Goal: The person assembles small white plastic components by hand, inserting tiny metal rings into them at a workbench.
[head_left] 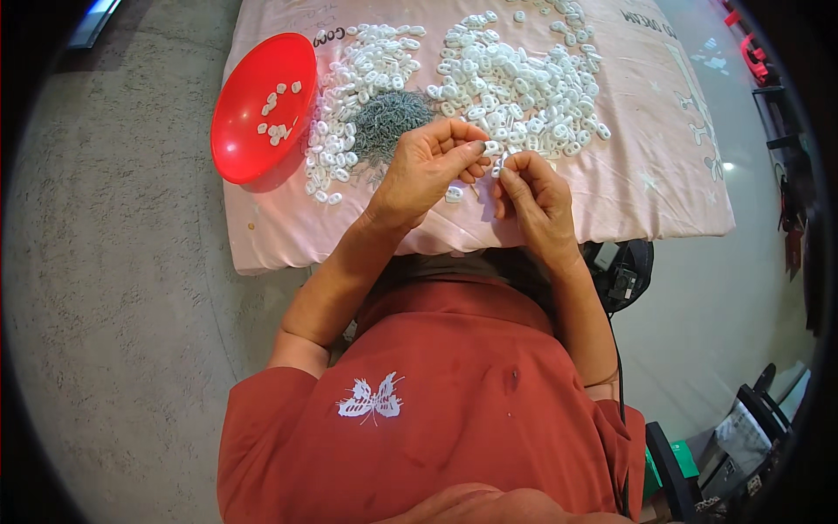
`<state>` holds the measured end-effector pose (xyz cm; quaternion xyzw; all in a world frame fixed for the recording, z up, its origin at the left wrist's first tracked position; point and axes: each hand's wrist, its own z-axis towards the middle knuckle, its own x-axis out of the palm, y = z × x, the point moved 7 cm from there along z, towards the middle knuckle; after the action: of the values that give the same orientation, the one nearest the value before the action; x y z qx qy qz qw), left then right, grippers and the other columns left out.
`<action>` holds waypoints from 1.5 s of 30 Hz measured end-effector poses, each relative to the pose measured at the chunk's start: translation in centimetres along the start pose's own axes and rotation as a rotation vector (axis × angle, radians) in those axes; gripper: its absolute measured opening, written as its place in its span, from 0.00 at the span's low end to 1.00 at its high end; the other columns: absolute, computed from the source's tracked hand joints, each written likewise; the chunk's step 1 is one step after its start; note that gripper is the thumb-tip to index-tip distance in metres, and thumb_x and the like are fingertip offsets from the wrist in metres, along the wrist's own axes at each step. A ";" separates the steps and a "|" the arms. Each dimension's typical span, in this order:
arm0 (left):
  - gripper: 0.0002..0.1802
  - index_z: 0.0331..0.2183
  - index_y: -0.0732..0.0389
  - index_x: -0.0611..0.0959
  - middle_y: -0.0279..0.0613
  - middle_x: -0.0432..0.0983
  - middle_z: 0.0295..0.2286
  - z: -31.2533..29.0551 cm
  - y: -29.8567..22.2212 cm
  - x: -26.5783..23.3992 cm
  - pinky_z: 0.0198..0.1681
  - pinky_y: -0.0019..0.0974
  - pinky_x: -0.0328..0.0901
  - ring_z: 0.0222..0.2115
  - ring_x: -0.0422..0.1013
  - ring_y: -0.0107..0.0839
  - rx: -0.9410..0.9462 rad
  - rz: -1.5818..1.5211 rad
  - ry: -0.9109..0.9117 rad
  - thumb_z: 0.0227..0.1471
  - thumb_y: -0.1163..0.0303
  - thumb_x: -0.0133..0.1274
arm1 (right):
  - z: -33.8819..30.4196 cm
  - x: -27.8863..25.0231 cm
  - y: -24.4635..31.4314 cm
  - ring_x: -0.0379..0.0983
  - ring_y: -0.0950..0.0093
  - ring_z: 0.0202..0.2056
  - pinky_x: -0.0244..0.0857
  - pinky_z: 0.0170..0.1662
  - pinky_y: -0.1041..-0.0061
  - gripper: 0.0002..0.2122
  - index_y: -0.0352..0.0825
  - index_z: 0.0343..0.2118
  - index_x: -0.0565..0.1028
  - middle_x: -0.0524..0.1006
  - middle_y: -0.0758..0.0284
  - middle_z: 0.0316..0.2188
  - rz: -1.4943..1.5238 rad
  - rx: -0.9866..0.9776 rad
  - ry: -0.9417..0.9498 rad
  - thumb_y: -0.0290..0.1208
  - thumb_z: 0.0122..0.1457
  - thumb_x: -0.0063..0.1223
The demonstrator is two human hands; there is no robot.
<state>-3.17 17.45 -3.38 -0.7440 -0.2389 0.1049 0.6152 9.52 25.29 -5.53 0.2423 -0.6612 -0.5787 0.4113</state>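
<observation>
My left hand (434,170) is closed, with thumb and fingers pinching a small white two-holed plastic piece (491,148). Close beside it, my right hand (537,199) pinches another small white plastic piece (497,167). The two pieces nearly meet; whether they touch, I cannot tell. Just below the fingers, a loose white two-holed piece (454,194) lies on the cloth. Behind my left hand sits a heap of small grey metal parts that look like springs (390,122). A large pile of white two-holed pieces (524,83) spreads beyond both hands.
A shallow red bowl (240,87) at the table's left holds several small white pieces. More white pieces (371,57) lie between it and the grey heap. Pale pink printed cloth (646,175) covers the table. A dark round object (630,275) sits below the front edge, right of my forearm.
</observation>
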 end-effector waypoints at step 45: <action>0.07 0.37 0.68 0.81 0.37 0.78 0.28 -1.5 -2.0 1.4 0.31 0.24 0.68 0.28 0.72 0.18 0.295 0.406 -0.095 0.55 0.77 0.55 | 0.0 0.1 0.4 0.66 0.86 0.19 0.60 0.22 0.83 0.06 0.30 0.31 0.71 0.72 0.72 0.19 -0.108 0.031 0.060 0.26 0.64 0.48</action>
<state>-1.71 17.07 -0.89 -0.6733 -0.0954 0.2945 0.6715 9.52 25.33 -5.10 0.3013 -0.6434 -0.5823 0.3953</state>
